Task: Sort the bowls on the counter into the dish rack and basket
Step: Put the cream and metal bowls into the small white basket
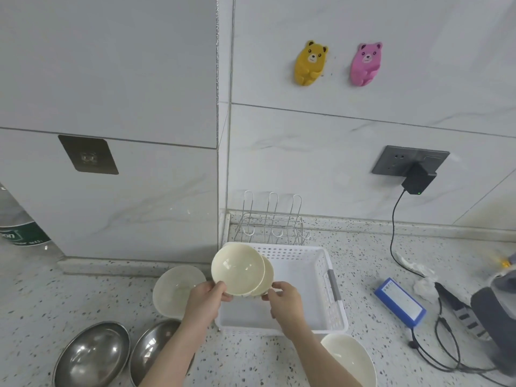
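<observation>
Cream bowls (238,269), seemingly two nested, tilt above the white basket (332,277); I see my left hand (205,298) and right hand (284,301) pinching only their lower rims, so one could slide free.

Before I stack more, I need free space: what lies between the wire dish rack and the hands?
In the head view, the white basket, its floor bare, with two cream bowls held above its near-left part.

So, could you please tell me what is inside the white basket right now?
The white basket shows only bare floor. Two cream bowls, held by the left hand and right hand, hover above it and hide its near-left corner.
</observation>
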Tool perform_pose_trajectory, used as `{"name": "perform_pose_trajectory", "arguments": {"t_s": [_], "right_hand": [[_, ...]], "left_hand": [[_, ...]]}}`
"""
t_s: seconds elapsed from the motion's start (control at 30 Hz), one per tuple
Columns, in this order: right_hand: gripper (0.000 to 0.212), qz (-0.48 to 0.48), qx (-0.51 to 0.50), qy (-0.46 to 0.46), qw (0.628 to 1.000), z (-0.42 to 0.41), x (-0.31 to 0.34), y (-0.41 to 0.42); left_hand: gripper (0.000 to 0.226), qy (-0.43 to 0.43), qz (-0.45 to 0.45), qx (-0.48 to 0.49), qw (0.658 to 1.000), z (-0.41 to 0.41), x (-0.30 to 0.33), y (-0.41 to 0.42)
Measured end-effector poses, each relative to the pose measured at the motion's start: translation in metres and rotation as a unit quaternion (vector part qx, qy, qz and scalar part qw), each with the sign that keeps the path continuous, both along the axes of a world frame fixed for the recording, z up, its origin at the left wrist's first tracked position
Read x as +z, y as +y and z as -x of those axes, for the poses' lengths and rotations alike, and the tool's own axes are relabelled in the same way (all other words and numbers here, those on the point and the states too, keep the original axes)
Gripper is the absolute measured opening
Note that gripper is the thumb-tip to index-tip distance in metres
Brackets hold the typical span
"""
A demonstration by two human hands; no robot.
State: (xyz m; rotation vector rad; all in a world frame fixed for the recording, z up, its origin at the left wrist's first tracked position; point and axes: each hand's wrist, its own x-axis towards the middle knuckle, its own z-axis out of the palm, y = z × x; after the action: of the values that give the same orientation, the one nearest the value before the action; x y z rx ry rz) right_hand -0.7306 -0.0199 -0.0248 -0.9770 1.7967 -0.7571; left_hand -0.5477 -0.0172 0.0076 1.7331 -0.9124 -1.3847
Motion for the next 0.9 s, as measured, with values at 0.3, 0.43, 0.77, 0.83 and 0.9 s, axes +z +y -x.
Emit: {"name": "perform_pose_trajectory", "arguments": {"t_s": [0.3,0.43,0.77,0.83,0.9], "right_hand": [[0.047,0.023,0.165,0.011,0.986,-0.001,-0.002,0.002],[0.041,0.015,0.056,0.041,0.997,-0.002,-0.003,0.001],[0.031,0.157,0.018,-0.043,0.986,-0.004,0.003,0.01],[0.024,0.157,0.012,-0.026,0.987,-0.004,0.001,0.011],[0.015,0.155,0.012,-0.007,0.988,-0.003,-0.001,0.011]], "left_hand": [[0.02,0.0,-0.018,-0.01,1.0,0.008,-0.002,0.004],[0.019,-0.016,-0.015,-0.015,1.0,0.008,0.0,0.002],[0.019,-0.101,0.02,-0.077,0.992,0.018,0.003,-0.003],[0.017,-0.149,0.038,-0.1,0.983,0.021,0.003,-0.003],[0.016,-0.182,0.067,-0.118,0.974,0.024,0.004,-0.003]]}}
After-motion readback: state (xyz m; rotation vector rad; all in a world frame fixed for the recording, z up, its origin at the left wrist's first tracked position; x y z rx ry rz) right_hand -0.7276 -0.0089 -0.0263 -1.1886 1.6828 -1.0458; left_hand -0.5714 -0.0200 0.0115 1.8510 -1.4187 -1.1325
